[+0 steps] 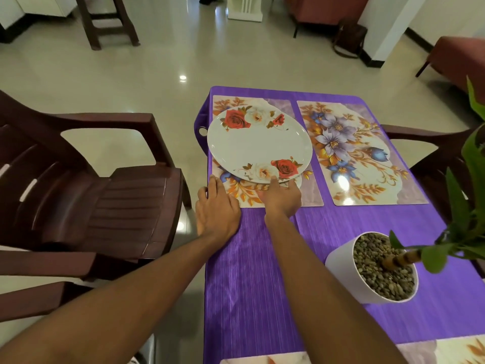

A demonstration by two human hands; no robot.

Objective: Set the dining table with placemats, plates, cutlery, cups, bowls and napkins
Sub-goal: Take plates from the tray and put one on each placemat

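**Plate in the right hand, bare mat to its right**

Nearest us, the near-left floral placemat [262, 360] and the near-right floral placemat [451, 346] show only as slivers at the edge of the purple-clothed tabletop [249, 285]. Just beyond, on the right, stands a white round pot of pebbles [338, 266] holding a green plant.

Further on, our left hand [217, 208] lies flat with fingers straight, empty, on the cloth at the near left corner of the far-left floral placemat [309, 191]. Our right hand [282, 198] pinches the near rim of the white round plate printed with red and cream roses [257, 145], thumb on top and fingers underneath. The plate sits over that mat. A white edge [295, 183] under it looks like a second plate, though we cannot be sure.

The far-right floral placemat [362, 153] is bare. It lies directly right of the plate, just beside its neighbour, with its long axis running away from us. The right hand is the nearer one, so we judge the next move to be a short carry rightward.

The count is four placemats, one plate for certain and perhaps two. We see no cutlery, cups, bowls or napkins.
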